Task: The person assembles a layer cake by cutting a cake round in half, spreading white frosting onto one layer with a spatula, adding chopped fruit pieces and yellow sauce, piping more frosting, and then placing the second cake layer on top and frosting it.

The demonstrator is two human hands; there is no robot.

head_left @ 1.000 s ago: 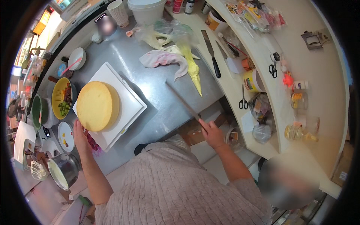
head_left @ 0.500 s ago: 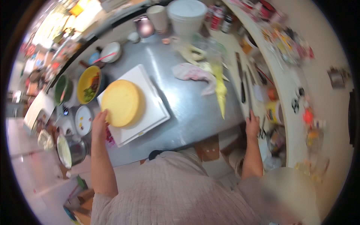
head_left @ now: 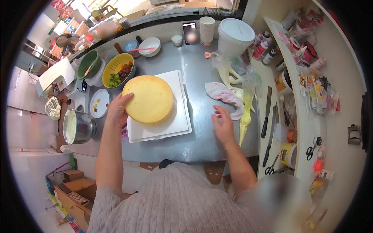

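1. Since earlier: long knife (head_left: 271,134) gone from R hand (head_left: 223,125), now on side ledge (head_left: 265,73).
2. Cake (head_left: 149,99): round, thick, plain yellow, smooth top; over wht board (head_left: 180,105).
3. L hand (head_left: 118,108) grips cake's L edge, thumb on top; R hand empty, loosely spread, nr cloth (head_left: 221,93).

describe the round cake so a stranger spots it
On the steel table, find the white board. The round cake is over it, the left hand at its edge. Unlike the yellow fruit bowl nearby, it is a solid disc with a bare top.
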